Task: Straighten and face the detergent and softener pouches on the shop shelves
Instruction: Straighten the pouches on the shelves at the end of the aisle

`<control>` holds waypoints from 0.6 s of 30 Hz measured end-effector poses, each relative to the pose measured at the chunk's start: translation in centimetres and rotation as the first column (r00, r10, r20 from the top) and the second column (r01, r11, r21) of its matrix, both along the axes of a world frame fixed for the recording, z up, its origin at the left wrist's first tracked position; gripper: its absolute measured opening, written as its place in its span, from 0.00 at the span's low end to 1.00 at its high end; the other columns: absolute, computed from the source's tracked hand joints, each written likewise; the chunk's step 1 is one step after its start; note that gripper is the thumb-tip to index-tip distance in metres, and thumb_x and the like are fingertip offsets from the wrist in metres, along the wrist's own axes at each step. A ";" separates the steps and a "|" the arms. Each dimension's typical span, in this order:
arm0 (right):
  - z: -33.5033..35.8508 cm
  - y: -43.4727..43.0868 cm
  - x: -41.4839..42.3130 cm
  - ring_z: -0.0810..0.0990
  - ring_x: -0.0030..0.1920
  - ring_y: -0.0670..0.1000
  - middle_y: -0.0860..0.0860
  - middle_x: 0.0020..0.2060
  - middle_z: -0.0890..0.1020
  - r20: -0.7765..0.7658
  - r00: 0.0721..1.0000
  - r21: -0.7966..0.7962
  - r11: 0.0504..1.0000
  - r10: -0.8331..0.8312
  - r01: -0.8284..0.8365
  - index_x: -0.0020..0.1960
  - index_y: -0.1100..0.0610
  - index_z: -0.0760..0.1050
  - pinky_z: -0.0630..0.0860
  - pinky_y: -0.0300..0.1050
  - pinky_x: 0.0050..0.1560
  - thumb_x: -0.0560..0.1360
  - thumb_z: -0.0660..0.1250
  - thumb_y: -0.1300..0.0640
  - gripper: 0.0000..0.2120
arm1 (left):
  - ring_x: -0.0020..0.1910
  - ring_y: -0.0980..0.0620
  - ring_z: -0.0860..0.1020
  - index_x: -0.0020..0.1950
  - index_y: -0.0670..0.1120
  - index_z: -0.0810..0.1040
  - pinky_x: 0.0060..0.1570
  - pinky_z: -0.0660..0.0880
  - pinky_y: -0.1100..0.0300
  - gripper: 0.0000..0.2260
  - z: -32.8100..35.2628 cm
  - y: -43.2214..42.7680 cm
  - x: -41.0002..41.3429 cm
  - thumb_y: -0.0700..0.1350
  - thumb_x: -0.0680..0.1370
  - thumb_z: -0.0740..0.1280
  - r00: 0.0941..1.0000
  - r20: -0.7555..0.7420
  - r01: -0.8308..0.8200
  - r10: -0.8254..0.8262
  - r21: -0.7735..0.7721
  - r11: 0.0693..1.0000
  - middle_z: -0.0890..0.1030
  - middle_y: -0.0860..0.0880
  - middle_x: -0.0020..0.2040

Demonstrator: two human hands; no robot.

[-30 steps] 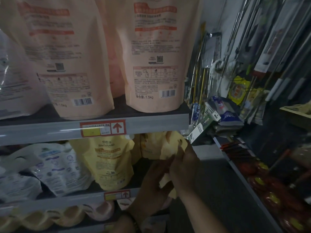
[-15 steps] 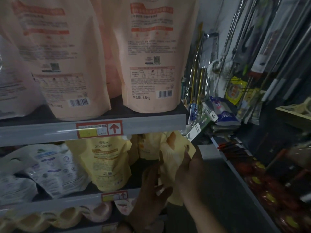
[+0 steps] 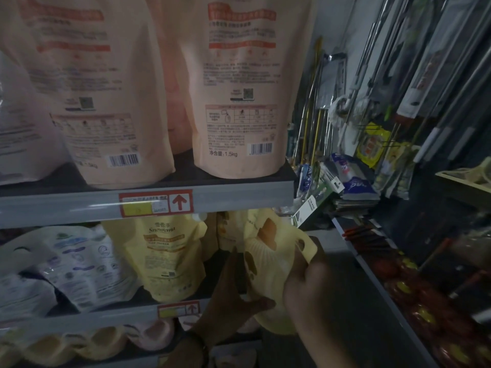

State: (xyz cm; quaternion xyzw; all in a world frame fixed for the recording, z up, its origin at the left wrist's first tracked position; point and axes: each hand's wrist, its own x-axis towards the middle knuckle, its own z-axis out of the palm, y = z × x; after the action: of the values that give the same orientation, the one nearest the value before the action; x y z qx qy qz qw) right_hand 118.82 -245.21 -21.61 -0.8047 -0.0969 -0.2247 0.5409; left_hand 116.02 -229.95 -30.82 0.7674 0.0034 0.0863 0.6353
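Left hand [image 3: 233, 293] and right hand [image 3: 312, 284], fingers curled round a yellow pouch [image 3: 268, 251] by the middle shelf [image 3: 106, 320]

Red-arrow price label [image 3: 156, 205], metal poles [image 3: 430, 140] leaning at right, stacked blue packets [image 3: 356, 184]
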 end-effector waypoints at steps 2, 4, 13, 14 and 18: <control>0.0 -0.3 -0.2 0.78 0.41 0.31 0.35 0.39 0.79 -0.003 0.999 -0.006 0.999 0.046 -0.046 0.55 0.48 0.77 0.70 0.21 0.42 0.83 0.65 0.64 0.12 | 0.77 0.57 0.71 0.77 0.75 0.59 0.69 0.78 0.45 0.50 0.1 -0.2 0.0 0.48 0.67 0.87 1.000 -0.002 0.013 -0.013 -0.037 0.999 0.72 0.61 0.76; 0.0 -0.5 0.0 0.81 0.42 0.35 0.37 0.38 0.81 0.005 0.997 0.020 0.997 0.074 -0.074 0.54 0.46 0.77 0.72 0.24 0.42 0.84 0.64 0.64 0.12 | 0.77 0.56 0.70 0.80 0.69 0.55 0.69 0.78 0.46 0.56 -0.1 -0.2 0.0 0.46 0.66 0.88 1.000 -0.013 0.024 -0.025 -0.071 0.997 0.71 0.61 0.77; -0.5 0.7 3.3 0.82 0.44 0.42 0.43 0.42 0.84 -0.075 0.979 0.112 0.977 0.190 -0.182 0.50 0.42 0.76 0.78 0.41 0.43 0.85 0.61 0.65 0.18 | 0.77 0.50 0.70 0.69 0.83 0.48 0.71 0.76 0.39 0.59 1.0 0.0 1.3 0.51 0.60 0.89 0.987 -0.031 -0.158 0.158 0.001 0.987 0.71 0.60 0.75; -0.5 0.7 3.7 0.82 0.44 0.42 0.42 0.42 0.83 -0.078 0.974 0.129 0.971 0.211 -0.200 0.50 0.44 0.77 0.79 0.43 0.43 0.86 0.60 0.63 0.15 | 0.77 0.50 0.69 0.67 0.86 0.46 0.71 0.76 0.39 0.62 1.3 0.0 1.3 0.47 0.61 0.89 0.980 0.007 -0.197 0.197 0.025 0.980 0.69 0.63 0.75; -0.4 0.9 5.4 0.83 0.45 0.41 0.39 0.44 0.84 -0.075 0.944 0.235 0.926 0.321 -0.296 0.51 0.48 0.79 0.78 0.33 0.45 0.86 0.60 0.60 0.12 | 0.80 0.53 0.62 0.78 0.77 0.37 0.73 0.72 0.39 0.72 1.9 0.3 1.7 0.45 0.58 0.90 0.946 0.107 -0.315 0.305 0.095 0.944 0.57 0.78 0.74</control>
State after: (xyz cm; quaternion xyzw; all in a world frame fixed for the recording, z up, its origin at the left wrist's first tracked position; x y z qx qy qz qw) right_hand 124.23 -244.28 -22.03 -0.7256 -0.1664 -0.1009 0.6600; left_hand 117.71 -229.62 -28.89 0.7867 0.0906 0.2201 0.5696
